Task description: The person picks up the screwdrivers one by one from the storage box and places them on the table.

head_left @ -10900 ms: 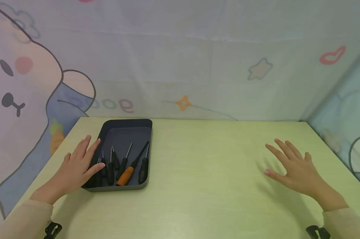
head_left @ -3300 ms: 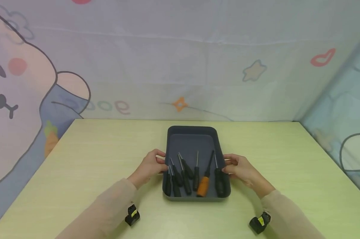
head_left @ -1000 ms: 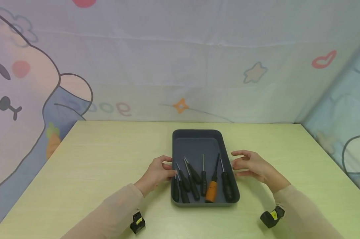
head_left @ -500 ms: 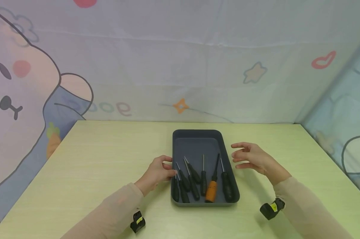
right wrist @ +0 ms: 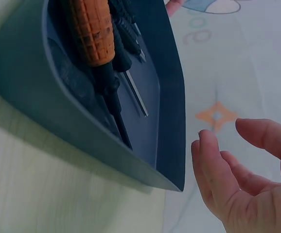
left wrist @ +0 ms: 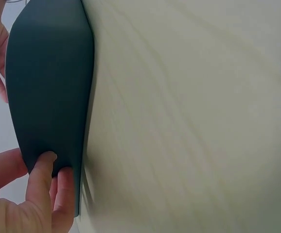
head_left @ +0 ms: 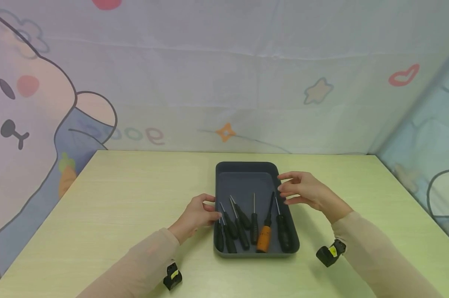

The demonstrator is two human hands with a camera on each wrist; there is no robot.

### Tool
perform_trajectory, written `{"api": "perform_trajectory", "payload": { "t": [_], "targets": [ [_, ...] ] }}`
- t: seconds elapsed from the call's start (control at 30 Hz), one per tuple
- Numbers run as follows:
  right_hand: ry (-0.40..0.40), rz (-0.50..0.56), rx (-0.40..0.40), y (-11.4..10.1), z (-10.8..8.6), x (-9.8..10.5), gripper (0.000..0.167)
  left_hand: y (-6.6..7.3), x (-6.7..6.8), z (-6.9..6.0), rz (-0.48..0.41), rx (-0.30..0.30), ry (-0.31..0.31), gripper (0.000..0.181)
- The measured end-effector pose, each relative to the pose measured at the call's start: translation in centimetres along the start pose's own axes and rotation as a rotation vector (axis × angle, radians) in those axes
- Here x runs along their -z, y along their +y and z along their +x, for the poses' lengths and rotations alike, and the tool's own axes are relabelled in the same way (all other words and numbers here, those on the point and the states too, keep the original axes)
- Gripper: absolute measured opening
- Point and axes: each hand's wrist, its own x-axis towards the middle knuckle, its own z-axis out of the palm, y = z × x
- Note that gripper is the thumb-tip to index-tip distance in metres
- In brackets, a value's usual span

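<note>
A dark grey tray (head_left: pixel 246 182) stands on the table in the head view, with several screwdrivers lying in its near half. Most have black handles; one screwdriver (head_left: pixel 264 239) has an orange handle. My left hand (head_left: pixel 195 215) grips the tray's left wall, thumb over the rim; in the left wrist view its fingers (left wrist: pixel 41 177) press the outer side. Over the tray's right rim hovers my right hand (head_left: pixel 306 191), fingers loosely bent and holding nothing. In the right wrist view a gap shows between that hand (right wrist: pixel 247 189) and the tray's corner.
The pale yellow-green table (head_left: pixel 142 186) extends on both sides of the tray. A printed cloth (head_left: pixel 194 74) hangs behind its far edge. Each wrist carries a small black camera, the left wrist camera (head_left: pixel 172 276) and the right wrist camera (head_left: pixel 331 253).
The tray went from the table's left side to its middle, with both hands at it. My right hand then let go, and has since moved up and left over the rim. The left stays put.
</note>
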Motion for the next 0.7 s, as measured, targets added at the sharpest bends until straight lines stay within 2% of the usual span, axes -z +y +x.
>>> {"api": "perform_trajectory", "payload": {
  "t": [0.43, 0.7],
  "targets": [
    [-0.015, -0.027, 0.002, -0.6, 0.7, -1.4, 0.054, 0.0, -0.1, 0.0, -0.011, 0.004, 0.0, 0.046],
    [-0.053, -0.026, 0.012, -0.8, 1.5, -2.6, 0.055, -0.1, 0.0, 0.1, -0.01, 0.013, 0.0, 0.046]
  ]
}}
